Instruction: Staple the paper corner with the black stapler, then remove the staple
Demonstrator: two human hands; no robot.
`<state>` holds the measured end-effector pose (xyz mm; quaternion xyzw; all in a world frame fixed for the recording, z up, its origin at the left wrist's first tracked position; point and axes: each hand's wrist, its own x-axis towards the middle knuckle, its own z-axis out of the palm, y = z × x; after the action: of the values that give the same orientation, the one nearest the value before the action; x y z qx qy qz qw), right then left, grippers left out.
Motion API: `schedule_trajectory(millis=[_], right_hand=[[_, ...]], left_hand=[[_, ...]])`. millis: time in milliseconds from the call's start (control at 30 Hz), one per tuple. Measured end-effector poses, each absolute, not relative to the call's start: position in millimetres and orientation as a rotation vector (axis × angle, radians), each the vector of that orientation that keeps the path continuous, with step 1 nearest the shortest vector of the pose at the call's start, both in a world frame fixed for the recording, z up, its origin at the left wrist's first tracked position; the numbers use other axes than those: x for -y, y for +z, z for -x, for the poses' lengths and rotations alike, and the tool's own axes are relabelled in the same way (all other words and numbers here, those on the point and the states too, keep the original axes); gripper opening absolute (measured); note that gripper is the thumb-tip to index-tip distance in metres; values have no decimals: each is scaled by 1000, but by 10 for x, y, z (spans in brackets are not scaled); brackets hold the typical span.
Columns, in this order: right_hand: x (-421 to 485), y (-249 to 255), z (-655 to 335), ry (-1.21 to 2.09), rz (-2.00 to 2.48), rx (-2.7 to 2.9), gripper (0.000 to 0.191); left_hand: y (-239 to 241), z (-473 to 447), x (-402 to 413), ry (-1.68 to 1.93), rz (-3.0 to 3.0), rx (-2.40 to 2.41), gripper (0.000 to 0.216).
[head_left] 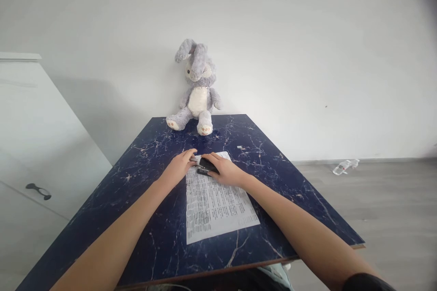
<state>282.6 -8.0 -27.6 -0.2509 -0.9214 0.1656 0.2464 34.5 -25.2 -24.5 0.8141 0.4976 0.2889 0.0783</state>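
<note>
1. On the dark blue marbled desk [153,236] I see a printed sheet [215,204] lying flat.
2. At its far edge my right hand [225,170] grips a black stapler [206,165].
3. My left hand [179,166] lies open, fingers touching the sheet beside the stapler.
4. A plush rabbit [197,88] sits against the white wall [307,54].
5. A plastic bottle [344,166] lies on the grey floor [375,200].

Both arms stretched forward, converging. Left hand [178,167] lying palm down, fingers [190,153] extended. Right hand [223,170] curled, knuckles up, beside it.
</note>
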Motion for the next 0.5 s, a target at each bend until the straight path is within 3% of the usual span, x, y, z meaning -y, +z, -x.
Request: schedule_trajectory(millis=[100, 500], right_hand=[[76, -282, -2825, 450, 677, 2510, 61], [86, -267, -2839, 496, 693, 2515, 65]], left_hand=[[-245, -345, 246, 811, -2511, -1395, 21], [-227, -358, 270, 1017, -2292, -1415, 14]])
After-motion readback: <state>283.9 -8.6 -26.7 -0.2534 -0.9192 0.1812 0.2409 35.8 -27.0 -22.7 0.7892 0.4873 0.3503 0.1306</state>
